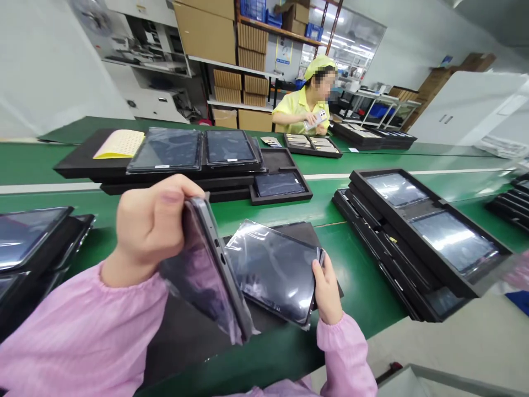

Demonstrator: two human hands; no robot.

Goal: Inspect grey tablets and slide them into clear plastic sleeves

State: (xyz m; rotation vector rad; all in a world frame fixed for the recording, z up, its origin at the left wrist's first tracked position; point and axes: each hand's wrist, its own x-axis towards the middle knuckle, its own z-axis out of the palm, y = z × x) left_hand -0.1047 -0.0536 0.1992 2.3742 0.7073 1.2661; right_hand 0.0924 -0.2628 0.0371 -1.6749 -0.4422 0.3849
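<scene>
Raised in front of me on the left, my left hand [155, 229] is closed on the top end of a tablet [215, 270] held edge-on, its narrow side with ports facing me. Clear film hangs loose from that tablet's lower end. My right hand [327, 286] grips the right edge of a second tablet [276, 270], thumb on its dark glossy screen. This one is tilted, and film wraps it with wrinkles at its corners. Beneath both tablets lies a black mat [185, 342] on the green bench; the raised tablet partly covers the other's left side.
Stacked black trays [438, 220] with tablets stand at right. More tablets [33, 237] lie at left. Behind my hands, black foam trays [281, 162] hold tablets, with a yellow paper [119, 144] on top. Across the bench, a person in yellow [308, 102] holds a phone [317, 118].
</scene>
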